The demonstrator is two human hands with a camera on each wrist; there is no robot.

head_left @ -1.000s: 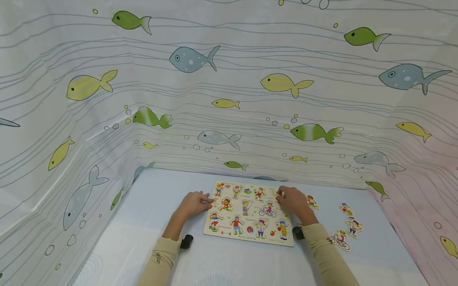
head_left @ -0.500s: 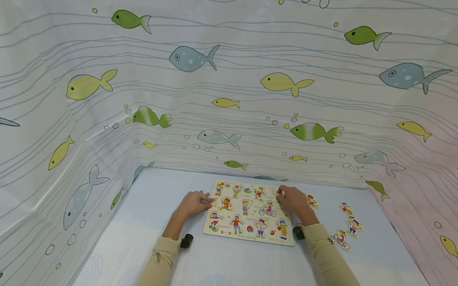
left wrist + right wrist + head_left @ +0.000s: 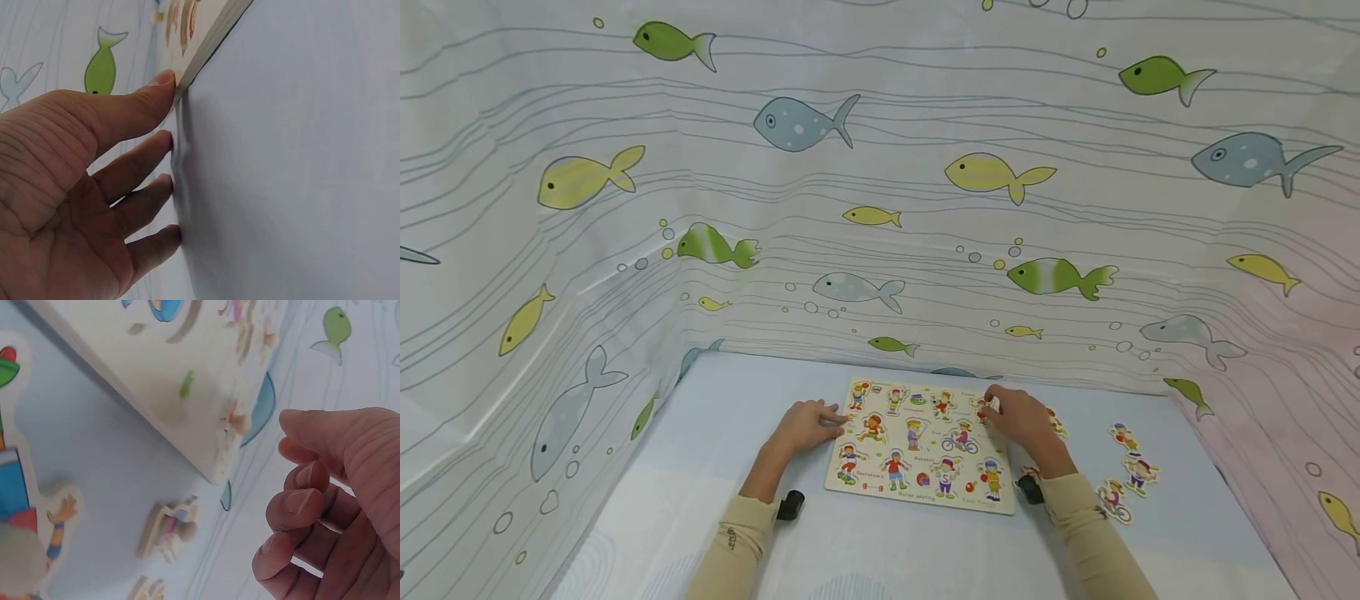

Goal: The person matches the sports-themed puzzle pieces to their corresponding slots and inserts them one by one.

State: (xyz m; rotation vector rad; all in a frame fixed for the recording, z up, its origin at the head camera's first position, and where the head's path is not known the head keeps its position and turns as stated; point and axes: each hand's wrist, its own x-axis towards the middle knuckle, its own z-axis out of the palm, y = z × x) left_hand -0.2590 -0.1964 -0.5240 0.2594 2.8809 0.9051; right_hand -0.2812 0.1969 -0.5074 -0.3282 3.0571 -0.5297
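A wooden puzzle board with several sports-figure pieces lies on the table. My left hand is at its left edge; in the left wrist view the thumb touches the board's edge and the other fingers rest loosely spread below. At the upper right corner, my right hand hovers beside a puzzle piece, which it partly covers in the head view. The right wrist view shows that hand's fingers loosely curled, with nothing between them and a gap to the board.
Right of the board lie loose puzzle pieces: a ball player, a batter and a cyclist. Two more are partly behind the right arm, one a figure. Fish-printed sheeting rises behind and beside the table.
My right hand has let go of the puzzle piece at the board's upper right corner and drawn slightly back from it. The left hand stays at the left edge.
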